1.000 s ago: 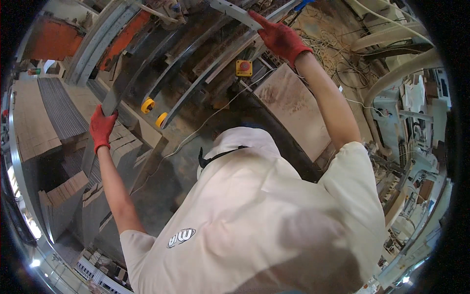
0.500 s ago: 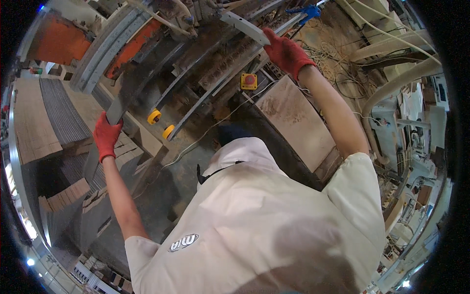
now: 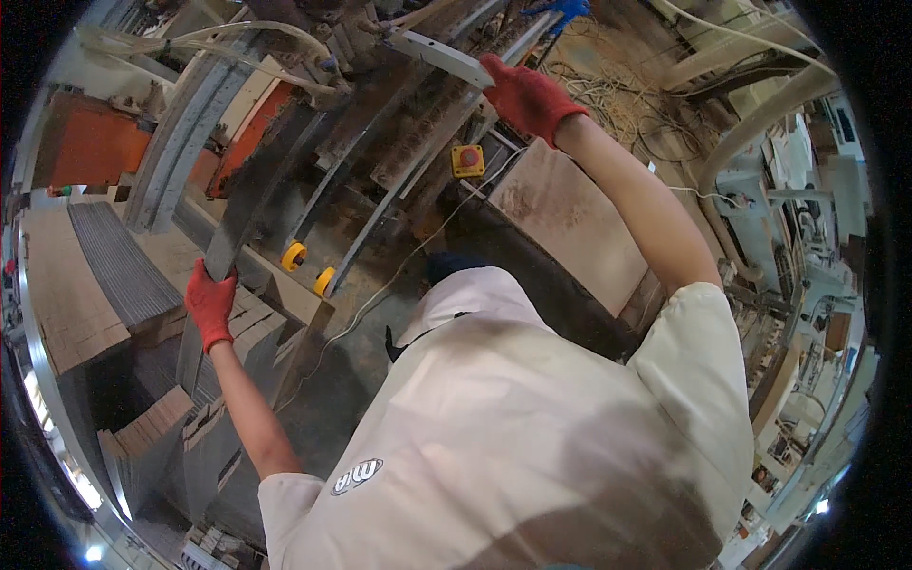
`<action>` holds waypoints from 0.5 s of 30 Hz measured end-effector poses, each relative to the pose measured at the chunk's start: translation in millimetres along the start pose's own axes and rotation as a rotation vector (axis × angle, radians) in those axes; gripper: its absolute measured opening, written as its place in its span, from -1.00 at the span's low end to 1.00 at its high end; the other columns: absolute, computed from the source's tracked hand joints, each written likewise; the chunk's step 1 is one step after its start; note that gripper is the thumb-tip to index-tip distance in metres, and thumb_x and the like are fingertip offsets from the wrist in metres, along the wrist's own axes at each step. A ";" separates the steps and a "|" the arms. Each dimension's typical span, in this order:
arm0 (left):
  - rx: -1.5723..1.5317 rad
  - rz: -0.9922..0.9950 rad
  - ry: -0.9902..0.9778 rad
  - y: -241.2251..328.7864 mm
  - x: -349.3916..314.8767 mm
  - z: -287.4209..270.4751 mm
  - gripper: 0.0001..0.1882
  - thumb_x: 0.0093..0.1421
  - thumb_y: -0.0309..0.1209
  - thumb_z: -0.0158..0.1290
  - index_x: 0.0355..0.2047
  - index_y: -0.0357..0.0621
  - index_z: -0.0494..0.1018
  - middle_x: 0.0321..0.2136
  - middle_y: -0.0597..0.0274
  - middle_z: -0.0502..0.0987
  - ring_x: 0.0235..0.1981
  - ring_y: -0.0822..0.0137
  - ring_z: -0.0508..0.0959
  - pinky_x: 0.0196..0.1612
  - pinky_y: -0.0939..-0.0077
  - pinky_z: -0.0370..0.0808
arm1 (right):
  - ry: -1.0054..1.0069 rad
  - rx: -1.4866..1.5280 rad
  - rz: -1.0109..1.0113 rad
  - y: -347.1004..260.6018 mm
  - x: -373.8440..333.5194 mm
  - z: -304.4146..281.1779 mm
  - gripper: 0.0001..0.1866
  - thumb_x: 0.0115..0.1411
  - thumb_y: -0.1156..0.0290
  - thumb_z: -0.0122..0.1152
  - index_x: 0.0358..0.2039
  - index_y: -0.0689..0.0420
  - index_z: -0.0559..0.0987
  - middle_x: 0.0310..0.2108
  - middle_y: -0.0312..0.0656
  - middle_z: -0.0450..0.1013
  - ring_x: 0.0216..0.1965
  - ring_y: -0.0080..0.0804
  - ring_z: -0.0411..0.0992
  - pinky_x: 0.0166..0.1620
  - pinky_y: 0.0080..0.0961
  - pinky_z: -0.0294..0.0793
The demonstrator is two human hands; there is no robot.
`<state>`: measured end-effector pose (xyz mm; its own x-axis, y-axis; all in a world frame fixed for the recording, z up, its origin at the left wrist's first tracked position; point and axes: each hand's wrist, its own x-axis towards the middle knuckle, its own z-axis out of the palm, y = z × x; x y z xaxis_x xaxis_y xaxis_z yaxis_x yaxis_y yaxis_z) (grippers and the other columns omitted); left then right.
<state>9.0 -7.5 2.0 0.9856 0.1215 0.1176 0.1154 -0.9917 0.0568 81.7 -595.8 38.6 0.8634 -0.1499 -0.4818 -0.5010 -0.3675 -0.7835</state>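
My left hand (image 3: 211, 299), in a red glove, is closed around a long grey strip (image 3: 231, 228) at the left. The strip stretches up toward the machine and also shows below the hand, beside stacked boards. My right hand (image 3: 528, 95), gloved in red too, grips the near end of a light grey bar with small holes (image 3: 437, 54) at the top centre. Its fingertips are partly hidden behind the bar. Between my hands lie dark metal rails (image 3: 385, 204) with yellow round end pieces (image 3: 325, 281).
Stacks of brown and grey boards (image 3: 71, 285) stand at the left. A red button on a yellow box (image 3: 467, 161) sits near a dusty pale panel (image 3: 570, 223). Tangled cables (image 3: 617, 104) cover the floor at upper right. A thin cable (image 3: 380, 285) crosses the dark floor.
The view has turned slightly, so the stacks and rails sit lower at the left. My left hand appears lower, my right hand farther left; both keep their grips.
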 end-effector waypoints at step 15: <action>-0.052 0.050 0.043 13.8 -0.3 -8.8 -0.52 0.05 -0.13 0.32 -0.12 -0.14 0.50 -0.21 -0.06 0.61 -0.12 -0.15 0.59 -0.12 0.03 0.51 | 0.031 -0.519 -0.172 18.4 26.2 -0.3 -0.58 0.47 0.10 -0.13 0.27 -0.19 0.45 -0.24 -0.16 0.43 -0.22 -0.32 0.42 -0.05 -0.46 0.43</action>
<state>9.2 -20.8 11.4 0.9837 0.0749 0.1637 0.0589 -0.9932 0.1006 95.0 -606.8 11.7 0.9356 -0.0717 -0.3457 -0.2639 -0.7926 -0.5497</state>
